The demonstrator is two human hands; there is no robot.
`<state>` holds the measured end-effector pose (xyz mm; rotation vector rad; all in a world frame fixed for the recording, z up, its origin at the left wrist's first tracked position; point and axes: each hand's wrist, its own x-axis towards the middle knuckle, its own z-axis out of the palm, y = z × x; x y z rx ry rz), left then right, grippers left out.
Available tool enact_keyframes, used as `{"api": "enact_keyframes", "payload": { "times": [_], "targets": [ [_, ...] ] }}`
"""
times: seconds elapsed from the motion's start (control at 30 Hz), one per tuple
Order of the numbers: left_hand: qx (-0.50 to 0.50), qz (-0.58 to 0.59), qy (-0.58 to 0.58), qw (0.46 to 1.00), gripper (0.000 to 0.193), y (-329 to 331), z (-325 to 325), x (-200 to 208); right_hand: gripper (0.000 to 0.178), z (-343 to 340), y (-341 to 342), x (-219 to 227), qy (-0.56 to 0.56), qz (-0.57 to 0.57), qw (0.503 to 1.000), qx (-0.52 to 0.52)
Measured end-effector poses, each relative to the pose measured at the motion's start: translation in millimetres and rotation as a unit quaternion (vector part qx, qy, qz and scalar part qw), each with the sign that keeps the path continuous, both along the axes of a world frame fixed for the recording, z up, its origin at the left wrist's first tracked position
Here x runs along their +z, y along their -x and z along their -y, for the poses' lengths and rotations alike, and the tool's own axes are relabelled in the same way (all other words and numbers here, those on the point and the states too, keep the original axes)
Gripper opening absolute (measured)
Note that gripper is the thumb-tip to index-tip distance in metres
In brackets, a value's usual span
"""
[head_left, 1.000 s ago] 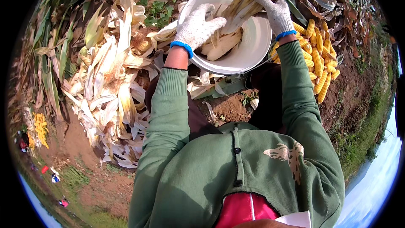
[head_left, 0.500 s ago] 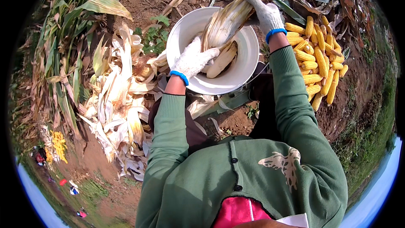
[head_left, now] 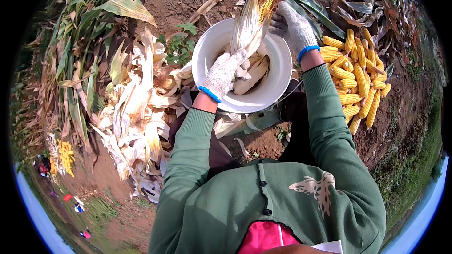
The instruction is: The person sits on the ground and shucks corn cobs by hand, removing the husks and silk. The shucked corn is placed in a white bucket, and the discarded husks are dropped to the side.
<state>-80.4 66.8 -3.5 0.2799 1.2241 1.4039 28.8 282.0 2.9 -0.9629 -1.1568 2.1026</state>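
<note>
A partly husked corn ear [head_left: 265,2] stands tilted above a white bucket [head_left: 202,42], yellow kernels bared at its top and pale husk around its lower part. Wrapped around its lower end is my left hand [head_left: 227,73], in a white knit glove with a blue cuff. My gloved right hand [head_left: 297,26] is beside the ear's right side, fingers curled at the husk edge; its grip is partly hidden in shade. Inside the bucket lies another ear in its husk [head_left: 252,77], partly covered by my left hand.
Husked yellow ears form a pile [head_left: 360,77] on the soil at right. Loose pale husks [head_left: 136,113] heap up at left, beside cut green and dry stalks [head_left: 75,66]. A small green plant [head_left: 181,47] grows by the bucket. Far-off people [head_left: 77,204] show at lower left.
The husk around the upper ear has parted, baring yellow kernels. My right hand has moved down from the ear's tip. The ear now stands more upright in my left hand.
</note>
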Motion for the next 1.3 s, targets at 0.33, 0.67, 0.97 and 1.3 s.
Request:
{"api": "enact_keyframes", "payload": {
  "times": [0.33, 0.67, 0.97, 1.3],
  "targets": [
    [0.014, -0.151, 0.019, 0.988, 0.034, -14, -9, -7, 0.04, 65, 22, -10, -0.061, 0.046, 0.992, 0.105],
    [-0.156, -0.45, 0.161, 0.864, 0.065, 22, -4, -2, 0.042, 58, 16, -23, -0.025, 0.102, 0.98, 0.172],
    [0.053, -0.391, 0.096, 0.914, 0.073, 22, -7, 0, 0.061, 86, 15, -9, -0.235, 0.228, 0.905, 0.273],
    [0.121, -0.223, -0.028, 0.967, 0.044, 20, -12, -1, 0.081, 95, 16, -1, -0.357, 0.295, 0.846, 0.264]
  ]
}}
